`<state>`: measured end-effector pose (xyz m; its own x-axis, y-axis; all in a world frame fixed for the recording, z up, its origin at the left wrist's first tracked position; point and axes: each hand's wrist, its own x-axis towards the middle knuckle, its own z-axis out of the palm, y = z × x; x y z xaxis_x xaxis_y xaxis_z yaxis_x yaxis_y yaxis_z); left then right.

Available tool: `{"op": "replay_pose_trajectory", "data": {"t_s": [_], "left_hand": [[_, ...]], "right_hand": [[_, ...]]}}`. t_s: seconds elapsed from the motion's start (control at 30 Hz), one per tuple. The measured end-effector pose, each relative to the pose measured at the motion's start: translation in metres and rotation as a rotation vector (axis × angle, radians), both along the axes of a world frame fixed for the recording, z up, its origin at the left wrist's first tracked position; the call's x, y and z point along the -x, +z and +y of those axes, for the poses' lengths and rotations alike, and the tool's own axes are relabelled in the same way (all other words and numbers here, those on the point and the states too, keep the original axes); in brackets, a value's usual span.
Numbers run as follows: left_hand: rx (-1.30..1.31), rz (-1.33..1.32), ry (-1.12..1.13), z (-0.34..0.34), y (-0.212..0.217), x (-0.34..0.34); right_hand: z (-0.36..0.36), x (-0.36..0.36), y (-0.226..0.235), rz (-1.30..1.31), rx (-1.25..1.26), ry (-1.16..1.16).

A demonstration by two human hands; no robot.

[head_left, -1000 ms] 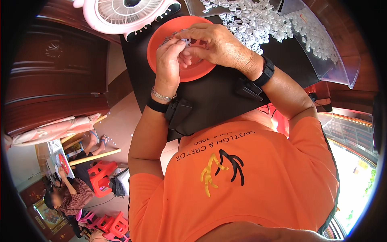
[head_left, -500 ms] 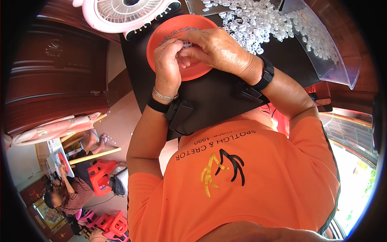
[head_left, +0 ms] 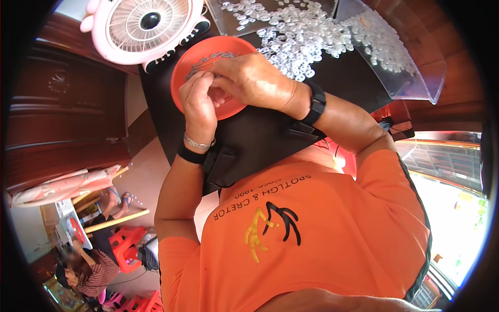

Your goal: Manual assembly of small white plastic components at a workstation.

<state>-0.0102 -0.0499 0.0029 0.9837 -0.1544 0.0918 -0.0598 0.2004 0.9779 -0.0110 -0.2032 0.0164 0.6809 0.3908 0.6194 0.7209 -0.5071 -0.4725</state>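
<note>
Over an orange-red bowl [head_left: 178,78], my two hands meet with their fingertips close together. My left hand [head_left: 199,101] has its thumb and fingers curled inward. My right hand [head_left: 260,80] reaches across from the right, fingers bent and pinched against the left fingertips. Whatever lies between the fingers is hidden or too small to make out. Small grey metal-looking pieces [head_left: 222,54] lie in the far part of the bowl. Beyond my right hand spreads a pile of small white, clear-looking plastic pieces with holes [head_left: 301,44].
The bowl stands on a black tabletop [head_left: 254,132]. A pink-rimmed fan [head_left: 150,21] is at the far left. A clear plastic tray [head_left: 423,86] holds more white pieces at the right. At the lower left, another person [head_left: 96,275] sits near red stools [head_left: 126,249].
The whole view has shifted, with bowl and table now lower and further left. My hands stay together over the bowl; pale pieces seen by the fingers earlier are now hidden.
</note>
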Motion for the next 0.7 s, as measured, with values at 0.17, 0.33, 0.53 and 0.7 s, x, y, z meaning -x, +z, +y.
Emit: {"op": "replay_pose_trajectory", "data": {"t_s": [0.17,0.33,0.53,0.7], "left_hand": [[0.000,-0.056,-0.019,0.001,-0.006,-0.003],[-0.026,-0.077,0.014,0.002,-0.002,-0.003],[0.051,-0.085,-0.018,0.007,0.005,-0.006],[0.047,-0.101,-0.035,0.009,0.008,-0.005]], "right_hand": [[-0.002,-0.005,-0.001,-0.033,-0.023,0.027],[-0.022,-0.008,0.024,-0.126,-0.020,-0.176],[-0.123,-0.001,0.135,-0.425,-0.016,-0.835],[-0.179,-0.019,0.129,-0.860,0.428,-1.018]]}}
